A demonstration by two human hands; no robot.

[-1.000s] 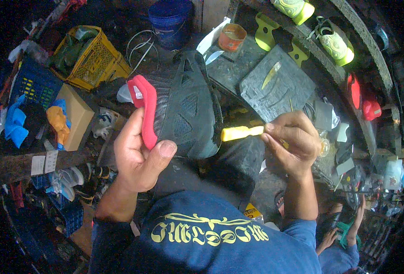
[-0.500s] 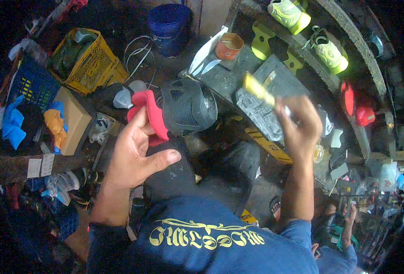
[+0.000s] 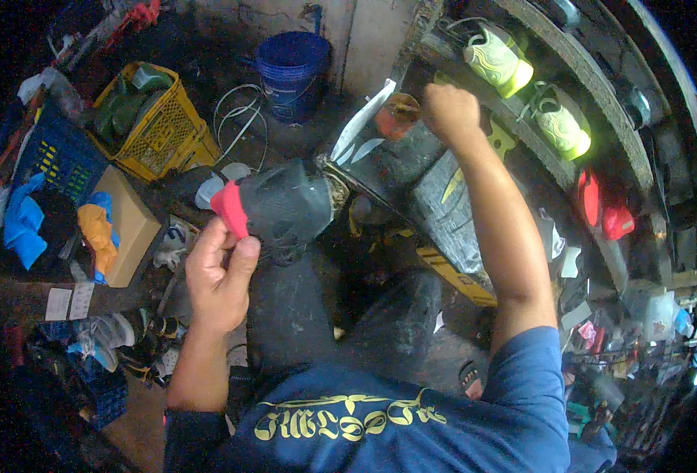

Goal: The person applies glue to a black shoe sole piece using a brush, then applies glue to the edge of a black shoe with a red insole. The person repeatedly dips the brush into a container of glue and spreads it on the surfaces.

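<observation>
My left hand [image 3: 221, 280] pinches a curved red piece [image 3: 233, 210] between thumb and fingers. Just beyond it, above my left knee, is a rounded black object [image 3: 293, 201] with a textured, patterned surface; I cannot make out its kind. My right hand [image 3: 452, 114] is closed in a fist beside an orange-brown can [image 3: 399, 117] on the dark bench. The yellow brush that this hand held is hidden behind the fingers. A grey-black slab [image 3: 435, 197] with a yellow strip [image 3: 451, 186] on it lies below my right forearm.
Yellow-green shoes [image 3: 561, 130] and red pieces [image 3: 590, 199] stand on the curved shelf at right. White cut pieces [image 3: 364, 122] lie by the can. Farther off are a blue bucket [image 3: 291, 71], a yellow crate [image 3: 163, 130] and a cardboard box [image 3: 137, 229].
My right hand has moved away from me and leftward, from over the slab to the can, and the brush has gone from sight. My left thumb has closed onto the red piece.
</observation>
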